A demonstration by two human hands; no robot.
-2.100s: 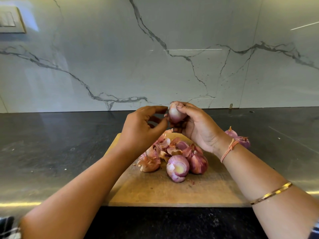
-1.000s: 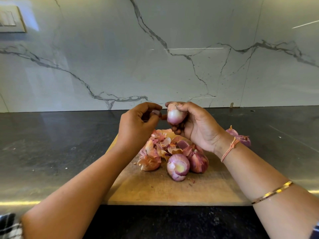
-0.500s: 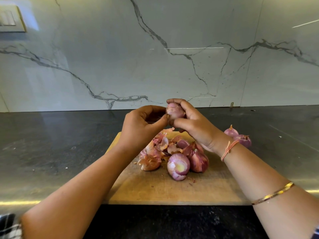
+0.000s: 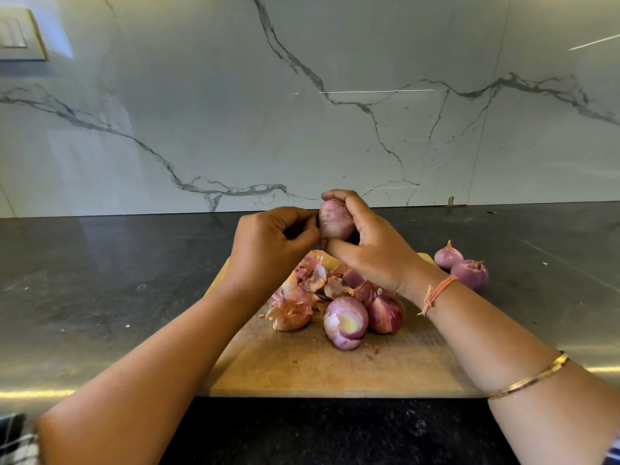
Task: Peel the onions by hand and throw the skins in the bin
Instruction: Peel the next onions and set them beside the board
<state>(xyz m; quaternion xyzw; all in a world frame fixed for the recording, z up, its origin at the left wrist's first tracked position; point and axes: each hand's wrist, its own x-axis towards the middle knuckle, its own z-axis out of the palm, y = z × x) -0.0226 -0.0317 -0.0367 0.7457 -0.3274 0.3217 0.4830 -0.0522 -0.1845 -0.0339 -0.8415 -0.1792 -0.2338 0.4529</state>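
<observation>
**Onion [image 4: 335, 219], held above the cutting board [image 4: 302, 370]**

Your right hand [image 4: 372, 250] holds it raised, grip closed around its right side. Your left hand [image 4: 271, 246] has its grip curled, pinching at the onion's left side. On the cutting board below lie loose skins [image 4: 308, 283], one part-peeled onion [image 4: 345, 322] and one unpeeled onion [image 4: 385, 312]. To the right, on the dark bench [image 4: 100, 280], sit two more onions [image 4: 469, 273], side by side.

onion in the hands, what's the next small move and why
Probably peel leftward: the left hand pinches at the side of the onion, which the right hand grips above the cutting board, and dull pinkish skin shows on its upper half.
</observation>
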